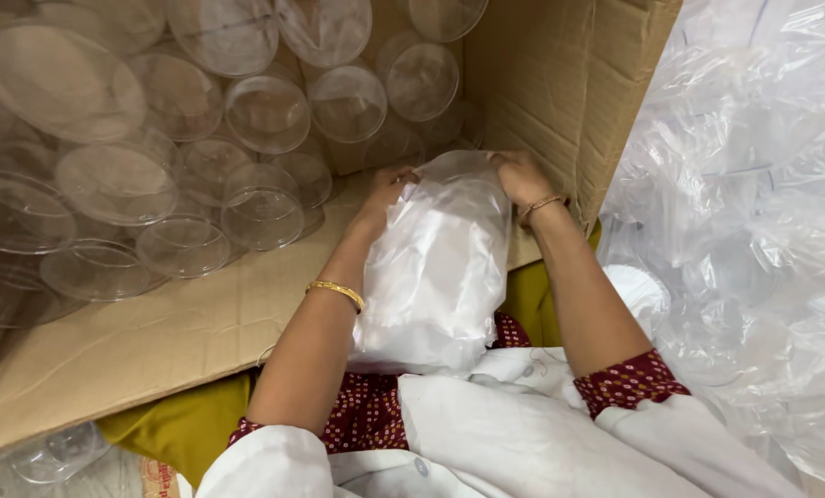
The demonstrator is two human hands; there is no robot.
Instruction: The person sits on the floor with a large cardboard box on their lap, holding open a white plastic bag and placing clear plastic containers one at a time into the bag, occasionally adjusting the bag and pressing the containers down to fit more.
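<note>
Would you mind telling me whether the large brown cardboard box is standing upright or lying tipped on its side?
Tipped on its side: the large brown cardboard box opens toward the camera, and its flap lies flat in front.

Glossy clear plastic tubs (263,207) fill a matt, rough cardboard box (560,83); the bag (438,267) is crinkled translucent film.

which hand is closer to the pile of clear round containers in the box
Left. The left hand grips the plastic bag's top edge right beside the clear containers; the right hand holds its far side, by the cardboard wall.
</note>
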